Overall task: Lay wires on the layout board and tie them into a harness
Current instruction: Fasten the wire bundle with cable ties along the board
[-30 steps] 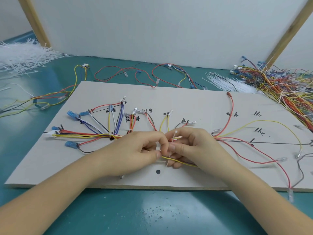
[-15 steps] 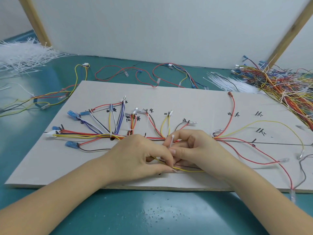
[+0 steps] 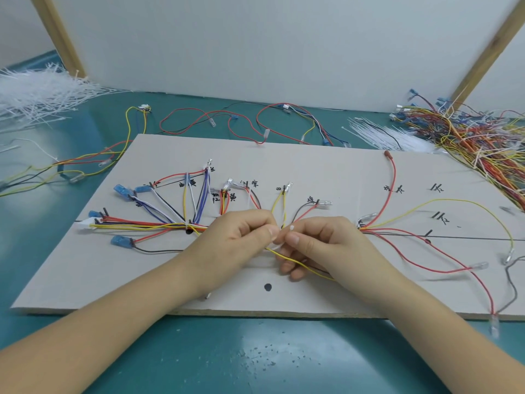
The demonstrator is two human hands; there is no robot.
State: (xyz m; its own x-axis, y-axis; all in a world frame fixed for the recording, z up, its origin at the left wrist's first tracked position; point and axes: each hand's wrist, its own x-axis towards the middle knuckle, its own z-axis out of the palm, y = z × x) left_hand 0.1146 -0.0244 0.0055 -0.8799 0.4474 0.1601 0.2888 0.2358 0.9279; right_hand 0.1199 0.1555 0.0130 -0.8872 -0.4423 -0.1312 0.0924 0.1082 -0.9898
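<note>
A grey layout board (image 3: 326, 172) lies on the teal table, marked with black lines and characters. Coloured wires (image 3: 159, 223) fan out over its left half, ending in blue and clear terminals; more red and yellow wires (image 3: 431, 206) spread to the right. My left hand (image 3: 241, 237) and right hand (image 3: 321, 243) meet at the board's middle over the wire bundle. Both pinch a thin white cable tie (image 3: 279, 243) looped around the wires, its head sticking up by my right forefinger. A yellow wire (image 3: 306, 264) runs under my right hand.
A heap of white cable ties (image 3: 37, 92) lies at the far left, a smaller bunch (image 3: 386, 136) at the back right. A big tangle of loose wires (image 3: 483, 140) fills the right corner. More loose wires (image 3: 255, 120) lie behind the board. White panels close the back.
Both hands rose slightly off the board and drew a little apart, with the tie's white head now showing between the fingertips. The wires on the board stayed put.
</note>
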